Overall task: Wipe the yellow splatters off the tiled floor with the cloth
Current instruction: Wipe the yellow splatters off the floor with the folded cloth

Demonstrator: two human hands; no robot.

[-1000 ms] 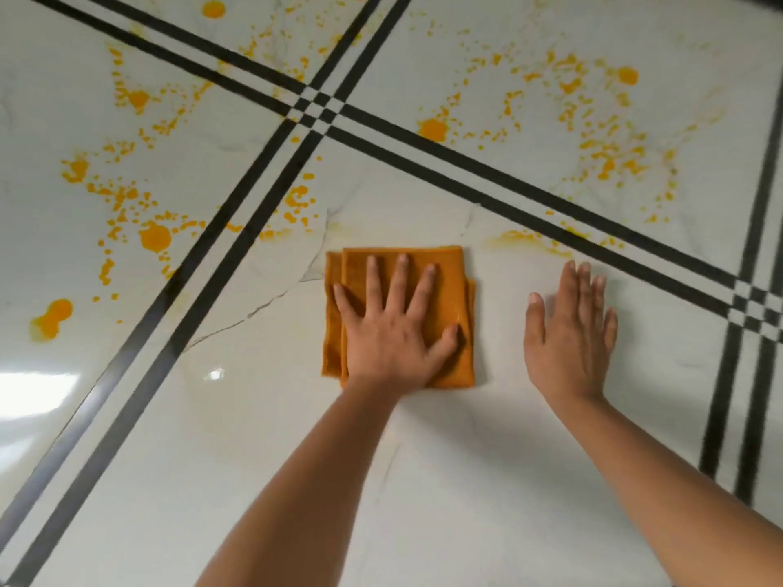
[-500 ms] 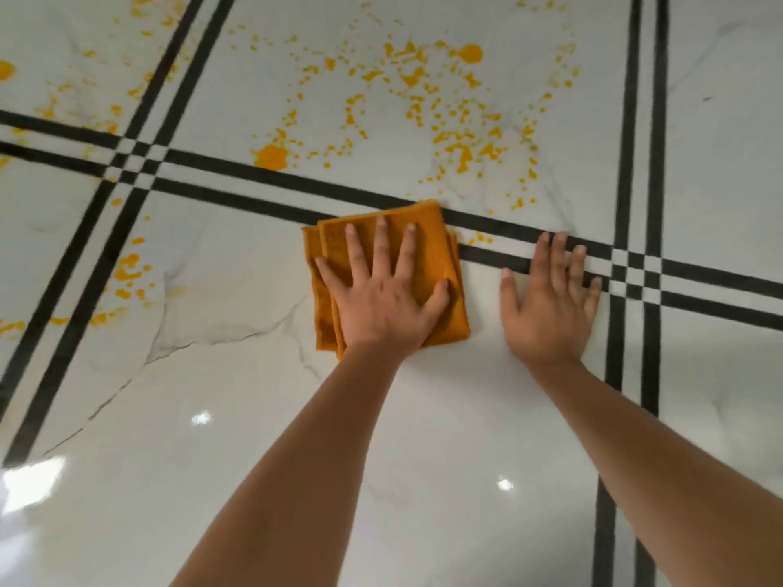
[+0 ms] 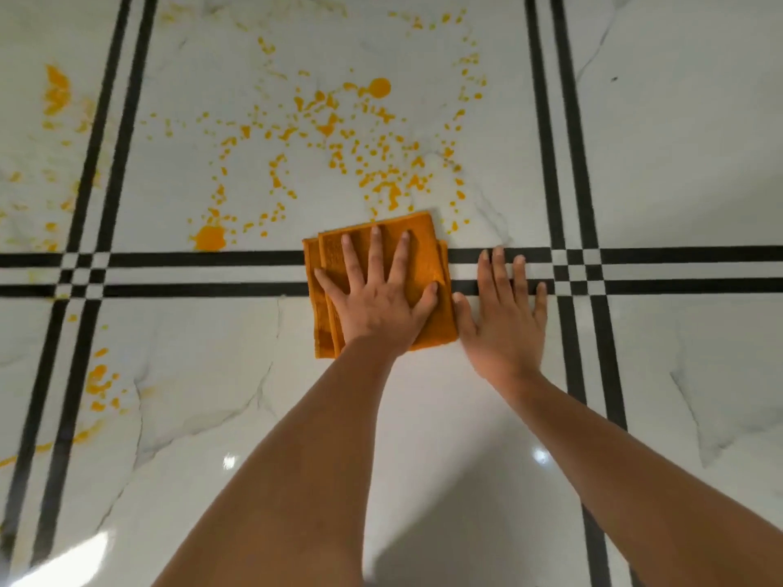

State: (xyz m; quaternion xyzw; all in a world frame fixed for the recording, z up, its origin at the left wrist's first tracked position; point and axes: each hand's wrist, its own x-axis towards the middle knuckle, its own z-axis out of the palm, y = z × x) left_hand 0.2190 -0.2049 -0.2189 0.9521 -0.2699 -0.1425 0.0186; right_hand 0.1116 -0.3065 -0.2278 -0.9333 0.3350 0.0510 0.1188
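A folded orange cloth [image 3: 423, 241] lies on the glossy white tiled floor [image 3: 423, 417], across the double black line [image 3: 190, 273]. My left hand [image 3: 377, 302] is pressed flat on it, fingers spread. The cloth's far edge touches the near rim of a wide field of yellow splatters [image 3: 339, 154] on the tile ahead. A larger yellow blob [image 3: 209, 238] sits to the cloth's left, just beyond the line. My right hand [image 3: 504, 319] rests flat on the bare floor, its thumb against the cloth's right edge, holding nothing.
More yellow spots [image 3: 99, 383] lie at the lower left, and smears [image 3: 57, 91] at the upper left past the left black stripes [image 3: 106, 163]. Another pair of black stripes [image 3: 567, 120] runs on the right. The tiles beyond them show no yellow.
My left hand has pushed the cloth forward onto the double black line, up to the big splatter field. My right hand followed and now sits against the cloth. The view has turned.
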